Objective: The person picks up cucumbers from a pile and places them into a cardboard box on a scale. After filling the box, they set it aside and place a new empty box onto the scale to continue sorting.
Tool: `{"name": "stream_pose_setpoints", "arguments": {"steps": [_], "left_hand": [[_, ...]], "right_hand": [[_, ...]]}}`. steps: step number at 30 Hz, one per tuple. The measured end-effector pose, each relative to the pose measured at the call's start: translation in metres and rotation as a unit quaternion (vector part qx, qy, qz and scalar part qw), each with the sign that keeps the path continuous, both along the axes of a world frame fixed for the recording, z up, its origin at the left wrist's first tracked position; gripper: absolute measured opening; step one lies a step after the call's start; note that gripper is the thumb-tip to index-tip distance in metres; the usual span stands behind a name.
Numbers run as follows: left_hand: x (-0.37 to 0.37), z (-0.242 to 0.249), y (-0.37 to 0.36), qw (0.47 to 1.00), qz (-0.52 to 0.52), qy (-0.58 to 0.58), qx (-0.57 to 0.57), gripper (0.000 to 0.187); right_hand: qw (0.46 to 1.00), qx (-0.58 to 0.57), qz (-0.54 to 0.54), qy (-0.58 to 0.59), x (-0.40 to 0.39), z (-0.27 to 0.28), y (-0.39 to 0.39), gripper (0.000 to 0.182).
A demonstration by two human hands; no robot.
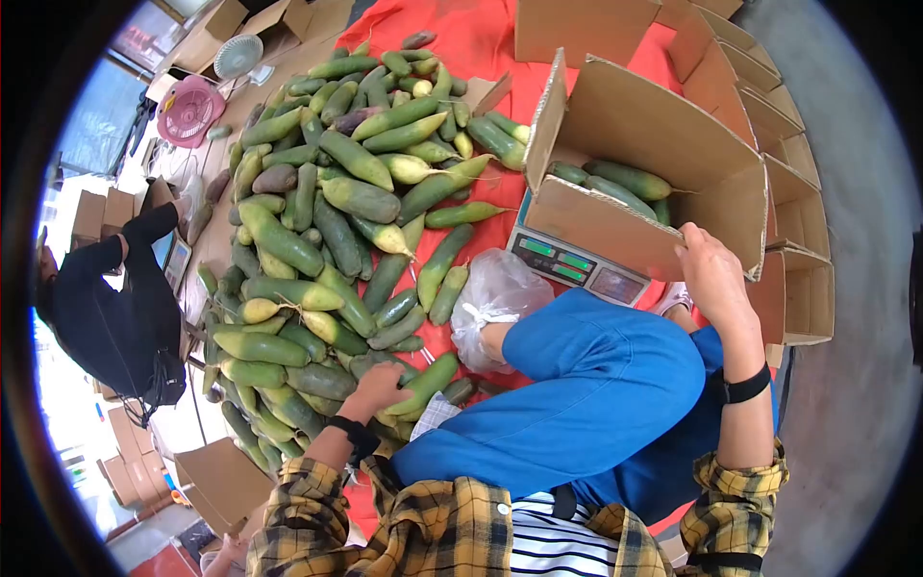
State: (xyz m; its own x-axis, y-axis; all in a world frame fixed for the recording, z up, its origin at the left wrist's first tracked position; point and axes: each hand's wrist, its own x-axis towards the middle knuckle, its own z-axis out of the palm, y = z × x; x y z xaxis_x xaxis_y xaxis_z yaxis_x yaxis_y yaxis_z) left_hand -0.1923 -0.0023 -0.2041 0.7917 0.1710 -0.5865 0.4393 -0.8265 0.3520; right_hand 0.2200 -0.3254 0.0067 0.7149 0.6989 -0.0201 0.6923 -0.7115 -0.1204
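Observation:
My left hand (379, 388) is down in a large heap of green radishes (361, 197). Its fingers are curled against a bright green radish (431, 381) near my leg; the fingertips are partly hidden. On the other side, my right hand (713, 274) grips the near rim of an open cardboard box (615, 226), fingers hooked over the edge. Several green radishes (630, 180) lie inside that box. The box rests on a digital scale (577, 264) with lit green displays.
More cardboard boxes (803, 288) line the right side, on a red sheet (481, 38). A plastic bag (495, 303) covers my foot beside the scale. At left are a person in black (115, 298), a pink fan (189, 111) and a white fan (240, 58).

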Motion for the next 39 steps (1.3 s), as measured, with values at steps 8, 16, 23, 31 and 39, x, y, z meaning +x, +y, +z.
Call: {"name": "stream_pose_setpoints", "arguments": {"steps": [8, 16, 23, 31, 39], "left_hand": [[0.011, -0.019, -0.030, 0.984, -0.043, 0.173, 0.023, 0.072], [-0.004, -0.033, -0.018, 0.986, 0.077, 0.114, -0.089, 0.066], [0.014, 0.061, 0.019, 0.823, 0.353, 0.144, -0.422, 0.047], [0.128, 0.241, -0.002, 0.887, 0.193, -0.308, -0.285, 0.072], [0.326, 0.282, -0.059, 0.847, -0.103, -0.515, -0.082, 0.065]], "right_hand": [[1.000, -0.013, -0.021, -0.001, -0.004, 0.006, 0.006, 0.014], [1.000, -0.008, -0.025, -0.006, 0.000, -0.001, 0.002, 0.014], [1.000, -0.003, 0.000, -0.022, 0.002, -0.003, -0.001, 0.014], [0.999, -0.001, -0.003, -0.040, 0.002, -0.010, -0.004, 0.011], [0.999, 0.030, 0.016, -0.018, 0.003, -0.010, -0.008, 0.012]]}}
